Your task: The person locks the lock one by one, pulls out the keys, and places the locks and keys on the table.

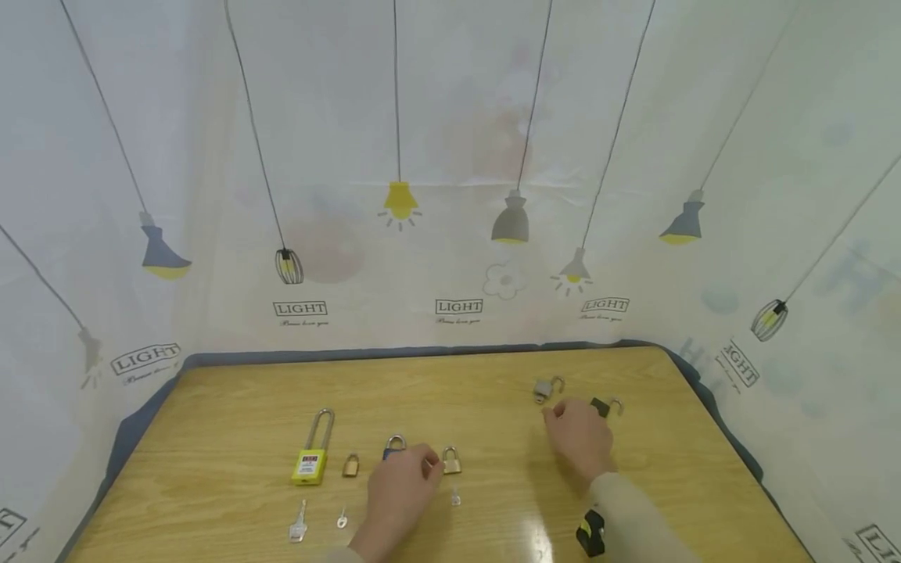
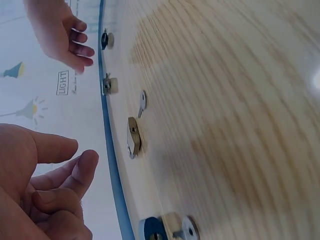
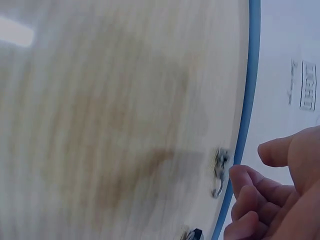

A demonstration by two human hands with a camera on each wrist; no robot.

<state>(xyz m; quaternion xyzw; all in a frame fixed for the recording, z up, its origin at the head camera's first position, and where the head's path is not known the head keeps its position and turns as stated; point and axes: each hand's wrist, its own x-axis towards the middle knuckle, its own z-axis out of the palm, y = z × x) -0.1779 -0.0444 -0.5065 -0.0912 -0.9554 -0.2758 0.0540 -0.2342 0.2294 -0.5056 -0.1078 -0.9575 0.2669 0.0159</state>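
Note:
My left hand [image 1: 404, 489] hovers over the middle of the table, fingers loosely bent and thumb apart, holding nothing. Partly hidden behind it is a blue padlock [image 1: 389, 453], with a key [image 2: 190, 229] beside it in the left wrist view. Just right of that hand stands a brass padlock [image 1: 452, 463], a small key [image 1: 455, 497] in front of it. At the far right my right hand [image 1: 580, 439] is empty too, its fingers loosely curved. Near its fingertips lie a grey padlock [image 1: 543, 390] and a black padlock [image 1: 600, 407], both with shackles swung free.
Further left on the wooden table [image 1: 225, 438] lie a yellow long-shackle padlock [image 1: 308, 467] and a small brass padlock [image 1: 350, 467]. In front of them are a larger key [image 1: 299, 524] and a small key [image 1: 342, 519]. A lamp-patterned sheet [image 1: 450, 258] borders the table's back and sides.

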